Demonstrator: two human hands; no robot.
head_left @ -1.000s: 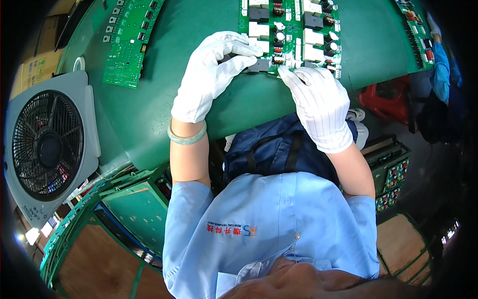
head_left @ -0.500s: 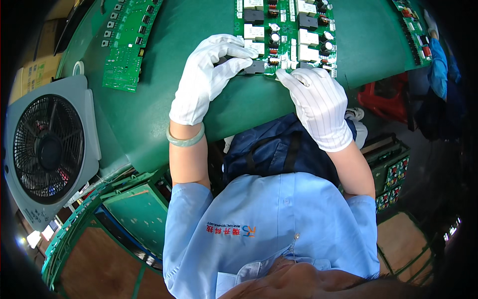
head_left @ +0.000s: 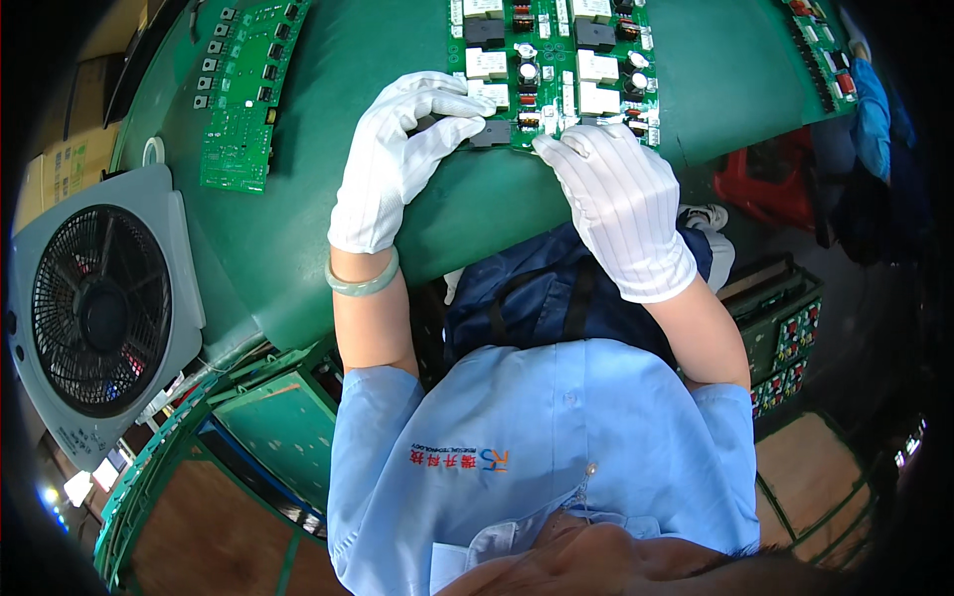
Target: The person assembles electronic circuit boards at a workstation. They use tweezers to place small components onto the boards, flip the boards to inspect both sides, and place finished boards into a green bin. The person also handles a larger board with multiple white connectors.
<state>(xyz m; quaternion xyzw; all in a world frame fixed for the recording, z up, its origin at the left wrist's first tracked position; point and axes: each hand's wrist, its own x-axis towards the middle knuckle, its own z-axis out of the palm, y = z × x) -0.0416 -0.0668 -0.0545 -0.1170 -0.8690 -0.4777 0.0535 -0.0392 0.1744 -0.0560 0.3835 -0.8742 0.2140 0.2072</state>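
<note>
A green circuit board panel (head_left: 549, 70) lies on the table at the top middle, with white and black block-shaped parts, round capacitors and small coils on it. My left hand (head_left: 393, 159), in a white striped glove, is curled at the panel's near left corner, fingertips on a white block and thumb by a black block (head_left: 490, 133). In a matching glove, my right hand (head_left: 618, 209) has its fingers pressed together at the panel's near edge, covering the near right part. The right fingertips' undersides are hidden.
On the green table (head_left: 328, 139), another circuit board (head_left: 237, 139) lies at the left and a third (head_left: 823, 55) at the far right. A grey fan (head_left: 104, 308) stands left. At the right are a red stool (head_left: 760, 184) and another person's blue sleeve (head_left: 873, 114).
Both hands and the panel have shifted a little left together. My right fingers remain at the near edge, and the left hand keeps its curled shape.
</note>
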